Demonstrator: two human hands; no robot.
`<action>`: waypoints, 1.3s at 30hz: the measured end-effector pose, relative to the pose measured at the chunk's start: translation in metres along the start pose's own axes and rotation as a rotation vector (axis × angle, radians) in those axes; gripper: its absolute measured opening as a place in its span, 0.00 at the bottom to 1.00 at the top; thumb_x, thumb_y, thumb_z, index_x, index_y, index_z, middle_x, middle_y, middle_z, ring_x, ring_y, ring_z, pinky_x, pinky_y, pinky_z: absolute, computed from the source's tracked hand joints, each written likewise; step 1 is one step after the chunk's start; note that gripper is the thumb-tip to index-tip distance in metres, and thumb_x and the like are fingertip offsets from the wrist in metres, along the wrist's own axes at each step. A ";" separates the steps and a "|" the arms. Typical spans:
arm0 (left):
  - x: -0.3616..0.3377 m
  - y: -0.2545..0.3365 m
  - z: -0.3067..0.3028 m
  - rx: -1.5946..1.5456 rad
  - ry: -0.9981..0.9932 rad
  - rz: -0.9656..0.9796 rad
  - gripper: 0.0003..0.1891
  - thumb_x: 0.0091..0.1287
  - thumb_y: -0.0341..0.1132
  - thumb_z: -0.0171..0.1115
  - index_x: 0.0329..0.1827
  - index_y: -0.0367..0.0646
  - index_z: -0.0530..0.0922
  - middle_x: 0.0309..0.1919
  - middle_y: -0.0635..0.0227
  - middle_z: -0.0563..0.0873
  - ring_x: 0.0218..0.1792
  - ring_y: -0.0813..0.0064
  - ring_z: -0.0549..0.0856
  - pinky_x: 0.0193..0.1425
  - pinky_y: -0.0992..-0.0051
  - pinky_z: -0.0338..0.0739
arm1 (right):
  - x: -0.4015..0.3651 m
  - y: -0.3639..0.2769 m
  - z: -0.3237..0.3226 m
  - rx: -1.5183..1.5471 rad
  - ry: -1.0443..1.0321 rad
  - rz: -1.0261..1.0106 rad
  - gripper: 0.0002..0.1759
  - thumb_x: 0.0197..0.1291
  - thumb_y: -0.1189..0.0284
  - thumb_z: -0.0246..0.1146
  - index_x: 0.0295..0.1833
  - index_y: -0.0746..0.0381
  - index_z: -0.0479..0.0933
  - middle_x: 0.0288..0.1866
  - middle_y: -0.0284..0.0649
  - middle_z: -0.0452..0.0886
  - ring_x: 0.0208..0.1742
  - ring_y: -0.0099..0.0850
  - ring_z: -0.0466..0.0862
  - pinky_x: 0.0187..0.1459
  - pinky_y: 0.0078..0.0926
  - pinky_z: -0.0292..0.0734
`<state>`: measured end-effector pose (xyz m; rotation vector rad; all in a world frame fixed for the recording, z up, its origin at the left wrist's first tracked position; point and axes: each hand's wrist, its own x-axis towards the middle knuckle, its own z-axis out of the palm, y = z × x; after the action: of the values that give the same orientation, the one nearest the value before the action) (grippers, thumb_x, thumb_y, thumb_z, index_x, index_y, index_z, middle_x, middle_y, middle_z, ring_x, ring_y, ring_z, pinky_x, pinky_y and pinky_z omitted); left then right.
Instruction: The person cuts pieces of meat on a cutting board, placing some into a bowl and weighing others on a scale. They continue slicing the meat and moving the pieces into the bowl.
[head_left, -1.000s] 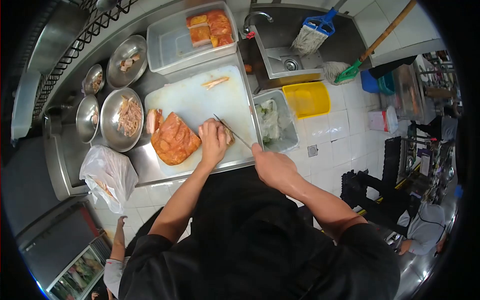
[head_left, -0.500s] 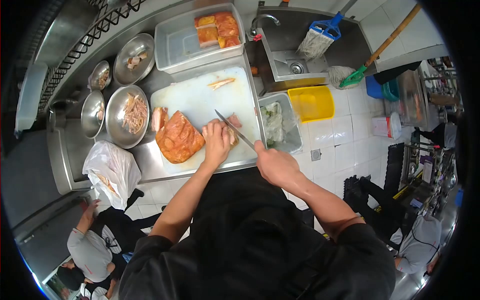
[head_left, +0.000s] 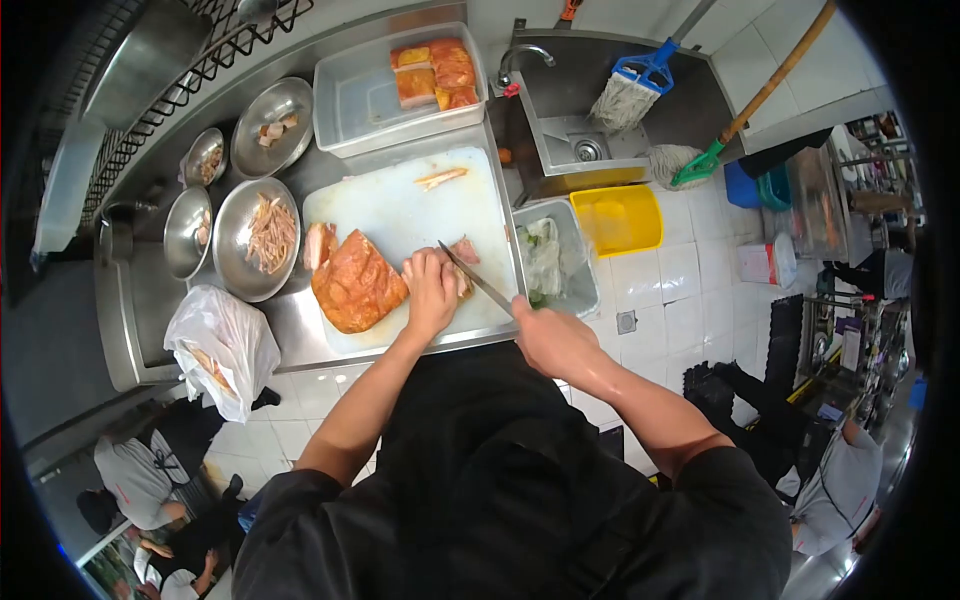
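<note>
My right hand (head_left: 555, 342) is wrapped round the handle of a knife (head_left: 478, 279), whose blade slants up and left over the cutting board (head_left: 400, 190). Curled fingers of my left hand (head_left: 432, 292) press on a small piece of meat (head_left: 464, 285), mostly hidden under them and beside the blade. A pinkish cut slice (head_left: 464, 250) lies just beyond the knife. Left of my hand rests a large reddish-orange slab of meat (head_left: 358, 282), with a smaller chunk (head_left: 319, 245) against it. Thin pale strips (head_left: 441, 178) lie at the board's far end.
Several steel bowls, one with shredded meat (head_left: 270, 235), stand at the left near a white plastic bag (head_left: 222, 345). A clear tub (head_left: 345, 142) holding meat blocks is behind the board. Right are a grey bin (head_left: 585, 270), a yellow tub (head_left: 655, 225) and a sink (head_left: 560, 130). Other people stand behind.
Both hands and the knife stay nearly in place over the small meat piece, while the view shifts slightly. At the lower left, a person in grey has moved further left.
</note>
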<state>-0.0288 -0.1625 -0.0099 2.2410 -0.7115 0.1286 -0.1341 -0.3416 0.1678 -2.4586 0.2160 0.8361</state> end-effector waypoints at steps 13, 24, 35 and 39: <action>-0.022 0.024 -0.015 -0.091 0.008 -0.029 0.53 0.47 0.34 0.85 0.74 0.35 0.58 0.63 0.47 0.70 0.69 0.47 0.69 0.76 0.55 0.64 | 0.079 0.027 0.044 0.293 0.297 -0.158 0.19 0.66 0.71 0.57 0.59 0.67 0.67 0.36 0.64 0.85 0.40 0.64 0.86 0.45 0.62 0.79; -0.019 0.016 -0.011 -1.001 0.168 -0.714 0.43 0.56 0.39 0.79 0.71 0.39 0.64 0.58 0.57 0.81 0.58 0.62 0.82 0.63 0.60 0.77 | 0.061 0.070 0.061 0.444 0.469 -0.094 0.16 0.68 0.69 0.57 0.54 0.70 0.68 0.40 0.70 0.83 0.46 0.68 0.83 0.51 0.62 0.76; 0.068 0.072 -0.179 -1.862 -0.215 -0.441 0.35 0.73 0.54 0.56 0.77 0.38 0.67 0.69 0.54 0.78 0.68 0.55 0.78 0.72 0.51 0.74 | 0.073 0.072 0.104 0.257 0.253 -0.371 0.15 0.72 0.60 0.57 0.51 0.61 0.72 0.37 0.64 0.83 0.42 0.67 0.83 0.43 0.60 0.78; 0.154 0.156 -0.312 -1.251 0.106 0.264 0.41 0.62 0.49 0.70 0.75 0.36 0.67 0.64 0.51 0.80 0.64 0.53 0.82 0.67 0.54 0.80 | 0.083 0.062 0.110 0.263 0.286 -0.371 0.17 0.71 0.61 0.58 0.49 0.66 0.72 0.38 0.65 0.83 0.43 0.65 0.84 0.46 0.57 0.78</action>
<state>0.0571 -0.0985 0.3563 0.9426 -0.7272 -0.0675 -0.1445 -0.3339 0.0168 -2.2599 -0.0303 0.2774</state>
